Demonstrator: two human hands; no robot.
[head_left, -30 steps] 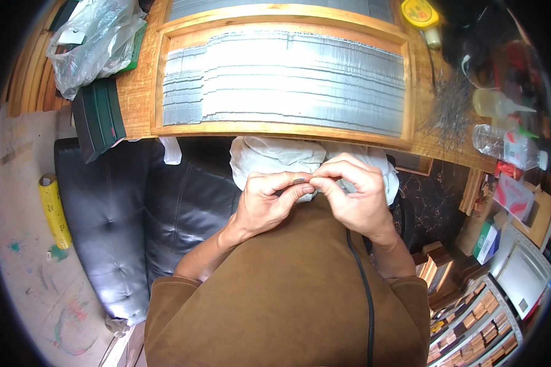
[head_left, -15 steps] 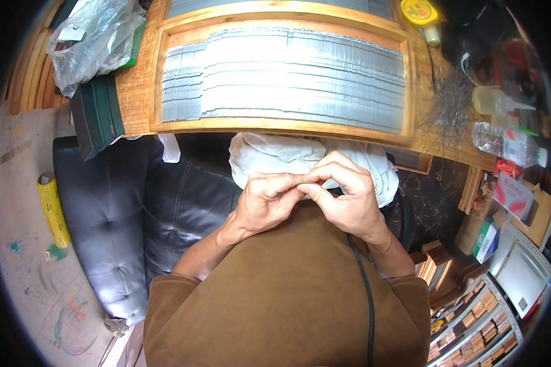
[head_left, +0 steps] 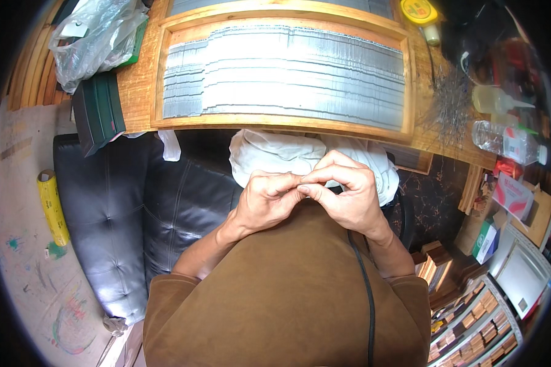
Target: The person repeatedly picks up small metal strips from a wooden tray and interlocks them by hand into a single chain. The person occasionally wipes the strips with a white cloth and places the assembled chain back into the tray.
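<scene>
My left hand (head_left: pixel 268 200) and my right hand (head_left: pixel 348 191) meet in front of my chest, thumbs and forefingers pinched together at the tips. Whatever is between the fingertips is too small or too hidden to name. Behind the hands, a white cloth (head_left: pixel 275 154) lies bunched below the table's front edge. Beyond it on the wooden table (head_left: pixel 134 98) rests a shallow wooden tray (head_left: pixel 275 124) filled with rows of thin grey metal strips (head_left: pixel 288 73).
To the left are a black tufted leather seat (head_left: pixel 104 202), a yellow roll (head_left: pixel 54 208), a dark green box (head_left: pixel 97 113) and a clear plastic bag (head_left: pixel 98 43). A tape measure (head_left: pixel 419 11), thin metal wires (head_left: pixel 452 110) and a plastic bottle (head_left: pixel 508 144) sit on the right.
Both hands stay in nearly the same place with the fingertips together. Only a very slight shift of the fingers and of the view shows.
</scene>
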